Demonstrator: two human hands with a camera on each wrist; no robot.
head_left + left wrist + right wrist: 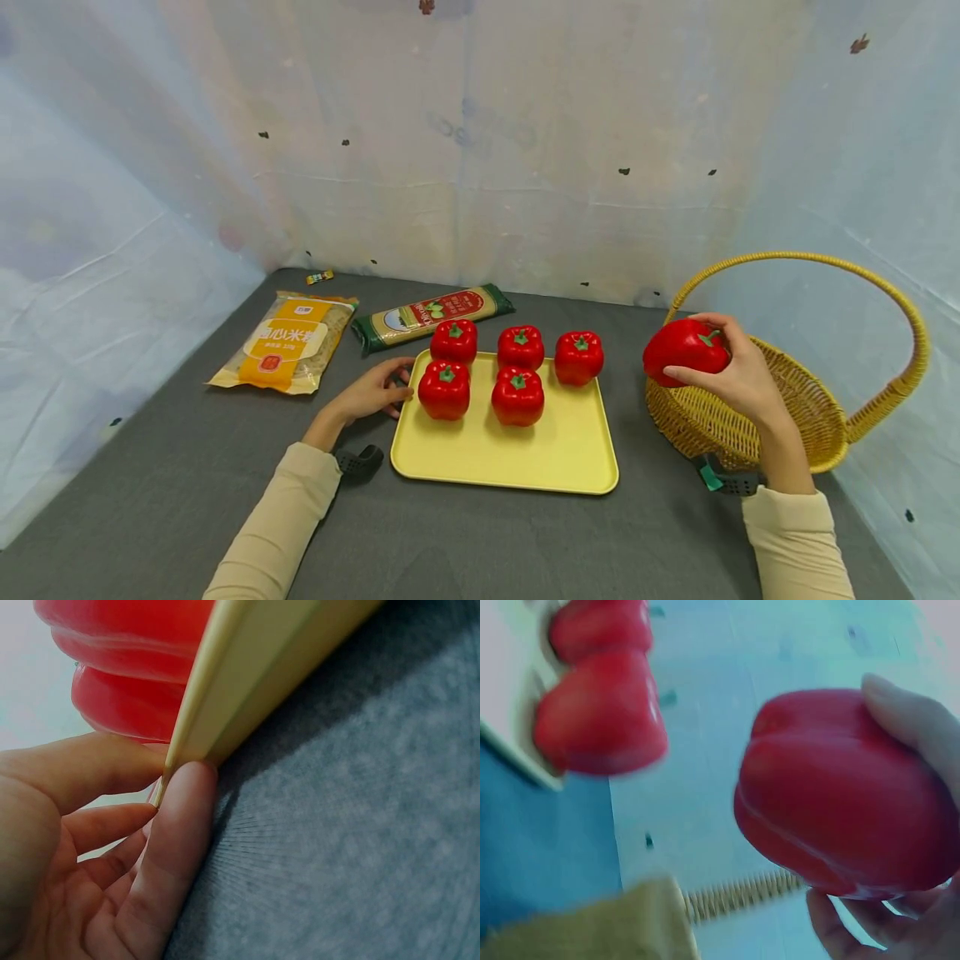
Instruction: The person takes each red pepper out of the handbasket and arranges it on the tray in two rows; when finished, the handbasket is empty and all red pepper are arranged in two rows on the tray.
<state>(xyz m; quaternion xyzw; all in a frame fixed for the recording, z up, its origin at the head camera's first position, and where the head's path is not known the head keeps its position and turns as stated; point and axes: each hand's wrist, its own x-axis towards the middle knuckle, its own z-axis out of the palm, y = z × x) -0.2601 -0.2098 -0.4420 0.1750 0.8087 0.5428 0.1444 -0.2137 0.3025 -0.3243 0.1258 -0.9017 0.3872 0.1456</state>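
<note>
A red bell pepper is held on its side in my right hand, above the left rim of a yellow wicker basket. The right wrist view shows fingers and thumb curled round this pepper. On the yellow tray stand several more red bell peppers, green stems up. My left hand pinches the tray's left edge. In the left wrist view, fingers lie on both sides of the tray rim, close beneath a pepper.
Left of the tray lies a bag of grain with an orange label. Behind it are a green and red pasta packet and a small yellow wrapper. The basket's tall handle arches at the right, near the sheet wall.
</note>
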